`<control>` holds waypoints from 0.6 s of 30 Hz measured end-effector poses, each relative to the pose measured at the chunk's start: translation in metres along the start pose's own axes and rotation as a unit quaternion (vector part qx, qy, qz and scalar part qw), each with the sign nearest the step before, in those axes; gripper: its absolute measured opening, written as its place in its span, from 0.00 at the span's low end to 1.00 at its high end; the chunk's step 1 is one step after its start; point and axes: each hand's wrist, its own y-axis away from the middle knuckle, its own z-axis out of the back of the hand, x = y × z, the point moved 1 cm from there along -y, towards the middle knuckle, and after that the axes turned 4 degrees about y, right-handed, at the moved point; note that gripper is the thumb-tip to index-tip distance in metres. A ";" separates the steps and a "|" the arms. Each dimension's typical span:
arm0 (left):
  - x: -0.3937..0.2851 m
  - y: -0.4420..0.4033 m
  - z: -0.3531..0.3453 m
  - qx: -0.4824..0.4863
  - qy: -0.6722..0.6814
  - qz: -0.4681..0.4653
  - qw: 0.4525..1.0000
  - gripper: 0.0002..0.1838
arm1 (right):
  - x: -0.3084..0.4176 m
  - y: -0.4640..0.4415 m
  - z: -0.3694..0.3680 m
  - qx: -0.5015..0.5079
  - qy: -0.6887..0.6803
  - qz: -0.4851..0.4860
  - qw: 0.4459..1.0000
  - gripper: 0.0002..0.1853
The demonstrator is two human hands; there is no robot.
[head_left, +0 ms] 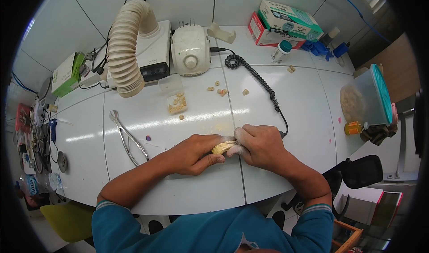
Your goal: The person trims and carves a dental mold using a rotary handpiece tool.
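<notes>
White table (183,192), near side: yellow piece (220,148), pinched in left hand (199,153); right hand (259,146) curled beside, hold unclear. Likely light, brittle; grip edges.

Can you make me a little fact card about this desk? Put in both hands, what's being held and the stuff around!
Left hand: holding a small, lumpy yellowish piece
Right hand: fingers at the piece's other end, pale dust on them; anything inside its grip is hidden
Cord: coiled black cord, from a rounded cream machine with a knob to beside the right hand
Tool: silver metal pliers, handles apart
Box: small clear plastic box, yellowish bits inside
</notes>
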 end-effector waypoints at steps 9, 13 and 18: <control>0.000 0.000 0.000 0.000 0.004 0.003 1.000 0.18 | 0.000 -0.001 0.001 0.002 -0.001 -0.002 1.000 0.26; -0.002 0.000 0.002 0.017 0.004 0.021 1.000 0.19 | 0.000 0.000 -0.001 0.005 -0.006 -0.005 1.000 0.25; -0.002 0.000 0.001 0.007 0.006 0.013 1.000 0.20 | -0.001 0.001 0.000 0.005 -0.013 -0.003 1.000 0.25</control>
